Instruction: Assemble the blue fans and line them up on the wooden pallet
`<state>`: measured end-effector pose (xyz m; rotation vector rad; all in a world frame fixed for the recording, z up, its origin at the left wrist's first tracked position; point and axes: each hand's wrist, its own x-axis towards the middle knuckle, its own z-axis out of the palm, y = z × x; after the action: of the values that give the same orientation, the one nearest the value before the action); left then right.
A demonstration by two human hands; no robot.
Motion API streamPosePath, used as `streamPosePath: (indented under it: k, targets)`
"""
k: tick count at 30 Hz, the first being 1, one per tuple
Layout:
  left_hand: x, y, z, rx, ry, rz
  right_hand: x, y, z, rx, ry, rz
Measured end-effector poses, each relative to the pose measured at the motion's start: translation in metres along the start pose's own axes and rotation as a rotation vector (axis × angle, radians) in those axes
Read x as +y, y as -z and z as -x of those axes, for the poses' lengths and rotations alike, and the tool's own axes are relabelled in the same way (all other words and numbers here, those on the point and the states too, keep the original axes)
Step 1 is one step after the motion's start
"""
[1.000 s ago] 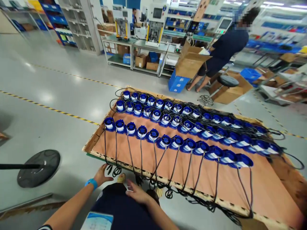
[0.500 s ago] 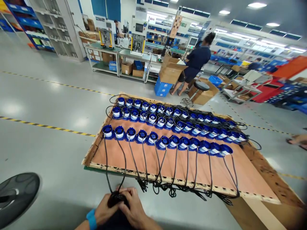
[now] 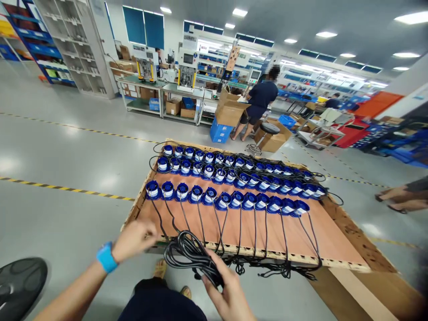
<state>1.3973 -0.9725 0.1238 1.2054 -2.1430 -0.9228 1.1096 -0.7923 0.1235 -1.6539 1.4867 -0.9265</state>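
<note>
My right hand point(image 3: 225, 290) is closed around one end of a looped bundle of black cable point(image 3: 190, 252), held over the near edge of the wooden tray. My left hand point(image 3: 138, 238), with a blue band on its wrist, is apart from the bundle, to its left. Its fingers look curled but are smeared by motion. Beyond the bundle stands the nearest row of blue round fan-like units point(image 3: 210, 196); black cords run from them towards me. The shallow tray point(image 3: 267, 258) has a wooden rim and a brown floor.
Two more rows of blue units point(image 3: 209, 171) stand further back, with black cables point(image 3: 261, 165) lying over them. Several cable bundles hang over the tray's near rim. A dark round stool seat point(image 3: 22, 285) is at lower left. A person point(image 3: 262, 100) stands by cardboard boxes beyond.
Both hands were together around the cable bundle. My left hand has let go and moved left and up, while my right hand has moved right with the bundle, now showing its loops.
</note>
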Motion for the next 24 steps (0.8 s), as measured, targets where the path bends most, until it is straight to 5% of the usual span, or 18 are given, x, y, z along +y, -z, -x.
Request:
streamPosePath:
  k: [3,6,8,14,17,19,21,24]
  targets:
    - [-0.032,0.032,-0.088,0.179,-0.019,-0.331,-0.025,0.011,-0.013,0.013,-0.066,0.052]
    - [-0.058,0.022,-0.158,0.019,-0.054,-0.488,-0.047,0.008,-0.026,0.005,-0.187,0.089]
    - [-0.074,0.007,-0.179,-0.106,-0.046,-0.528,-0.061,0.010,-0.034,-0.035,-0.230,0.094]
    - [-0.102,0.003,-0.164,-0.218,-0.133,-0.260,-0.092,0.056,-0.092,-0.095,-0.147,0.080]
    - [-0.089,0.015,-0.144,-0.176,-0.068,0.254,-0.088,0.074,-0.162,-0.122,-0.092,-0.077]
    - [-0.074,0.022,-0.134,-0.252,-0.040,0.578,-0.077,0.076,-0.219,-0.179,-0.146,-0.217]
    - [-0.062,0.031,-0.132,-0.341,-0.005,0.673,-0.062,0.073,-0.273,-0.266,-0.240,-0.295]
    - [-0.064,0.051,-0.151,-0.221,0.167,0.560,-0.037,0.070,-0.333,-0.374,-0.372,-0.367]
